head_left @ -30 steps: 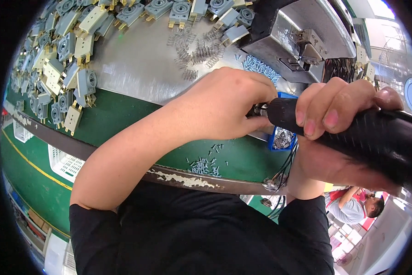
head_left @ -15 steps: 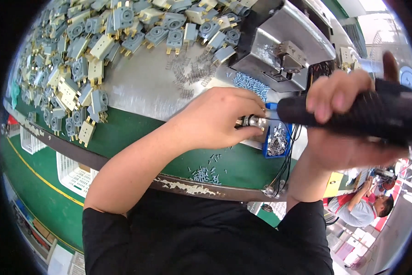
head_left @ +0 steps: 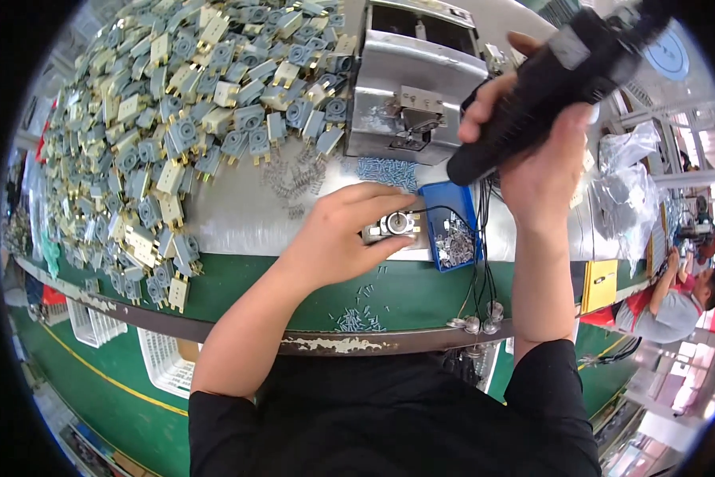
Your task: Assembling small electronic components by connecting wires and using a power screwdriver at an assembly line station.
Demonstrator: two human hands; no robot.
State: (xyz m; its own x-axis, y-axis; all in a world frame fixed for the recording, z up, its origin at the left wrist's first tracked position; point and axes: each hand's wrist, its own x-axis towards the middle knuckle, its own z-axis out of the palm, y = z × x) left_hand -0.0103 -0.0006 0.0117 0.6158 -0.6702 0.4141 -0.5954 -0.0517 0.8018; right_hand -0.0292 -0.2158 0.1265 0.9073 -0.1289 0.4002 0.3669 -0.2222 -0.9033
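My left hand [head_left: 349, 230] is closed round the sides of a small pale housing with a round silver metal piece [head_left: 397, 223] on top and brass prongs. A black wire runs off it to the right, over the blue bin [head_left: 443, 195] of small metal terminals. My right hand [head_left: 536, 147] grips a black electric screwdriver [head_left: 540, 87], raised above the bench right of the bin. The tool is tilted, its thicker end at the upper right. Blue-silver screws [head_left: 385, 170] lie beyond my left hand, and fine springs [head_left: 290, 179] to its far left.
A large heap of grey and cream plug housings [head_left: 182, 127] covers the left of the bench. A metal fixture [head_left: 409, 103] stands at the back. Loose screws [head_left: 357, 319] lie on the green mat near the edge. Black cables [head_left: 485, 278] hang over it. A co-worker [head_left: 676, 302] sits far right.
The screwdriver has swung from nearly level to a steep tilt, with my right hand higher. My left hand still holds the housing. The whole view has shifted, with the bench appearing farther left.
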